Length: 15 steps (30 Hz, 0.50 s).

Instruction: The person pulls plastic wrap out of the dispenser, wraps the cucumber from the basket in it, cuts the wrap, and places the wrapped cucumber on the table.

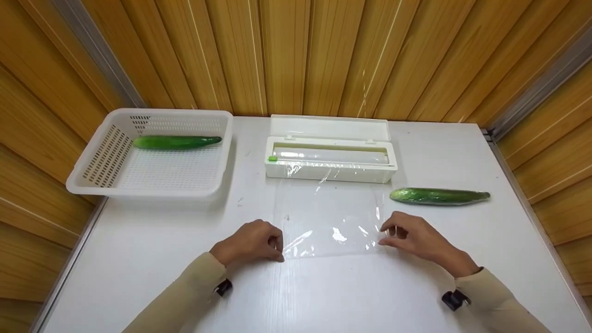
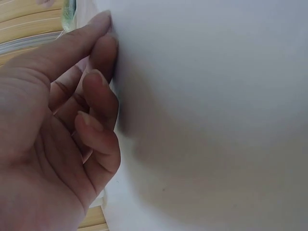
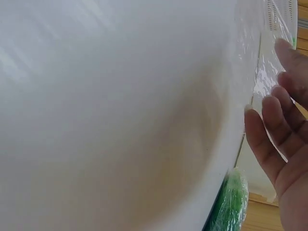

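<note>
A sheet of clear cling film [image 1: 330, 217] stretches over the white table from a white dispenser box [image 1: 330, 172] towards me. My left hand [image 1: 252, 241] pinches its near left corner between thumb and index finger; in the left wrist view the other fingers of this hand [image 2: 53, 110] curl loosely. At the film's right edge, my right hand [image 1: 416, 236] has thumb and index finger parted, fingertips close to the film. The right wrist view shows that hand [image 3: 284, 125] with relaxed, spread fingers. Beyond it lies a film-wrapped cucumber [image 1: 439, 196].
A white plastic basket [image 1: 152, 190] with one cucumber [image 1: 178, 142] inside stands at the back left. The dispenser's lid [image 1: 329, 127] is raised, showing the film roll [image 1: 330, 155] and a green slider [image 1: 272, 158]. Wood-look panels [image 1: 286, 55] border the table.
</note>
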Tool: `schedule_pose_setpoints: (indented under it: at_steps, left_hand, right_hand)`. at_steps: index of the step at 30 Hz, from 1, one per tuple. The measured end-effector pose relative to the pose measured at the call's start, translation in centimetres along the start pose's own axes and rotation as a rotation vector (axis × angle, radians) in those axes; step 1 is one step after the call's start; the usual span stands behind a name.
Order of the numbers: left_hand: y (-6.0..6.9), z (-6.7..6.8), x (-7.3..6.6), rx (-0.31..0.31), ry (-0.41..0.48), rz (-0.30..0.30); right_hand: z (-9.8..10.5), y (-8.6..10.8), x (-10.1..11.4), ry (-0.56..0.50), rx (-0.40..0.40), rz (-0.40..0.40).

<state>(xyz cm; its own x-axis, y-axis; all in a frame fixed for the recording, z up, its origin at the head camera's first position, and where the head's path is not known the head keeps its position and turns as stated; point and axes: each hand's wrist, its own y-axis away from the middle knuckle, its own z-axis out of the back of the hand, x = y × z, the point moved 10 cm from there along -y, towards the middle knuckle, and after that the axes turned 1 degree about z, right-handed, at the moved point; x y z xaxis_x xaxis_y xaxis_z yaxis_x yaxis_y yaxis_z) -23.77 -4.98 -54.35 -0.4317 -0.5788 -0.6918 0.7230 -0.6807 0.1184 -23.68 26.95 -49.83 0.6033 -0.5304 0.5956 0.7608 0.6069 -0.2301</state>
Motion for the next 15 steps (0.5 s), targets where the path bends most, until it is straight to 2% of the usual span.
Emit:
schedule_pose_setpoints:
  at_steps: [3,6,11,15]
  left_hand:
    - [0.0,0.0,0.0,-0.002,0.004,-0.002]
    - [0.0,-0.1,0.2,0.0,0.011,0.004]
    - [0.0,0.0,0.3,0.001,0.014,0.017]
    - [0.0,-0.1,0.4,0.005,0.016,0.019]
  right_hand:
    - [-0.5,0.0,-0.3,0.064,-0.005,-0.011]
    - [-1.3,0.2,-1.1,0.108,0.046,-0.094]
    - [-2.3,0.9,-2.3,0.124,0.12,-0.192]
    - [-2.5,1.3,-2.7,0.143,0.132,-0.213]
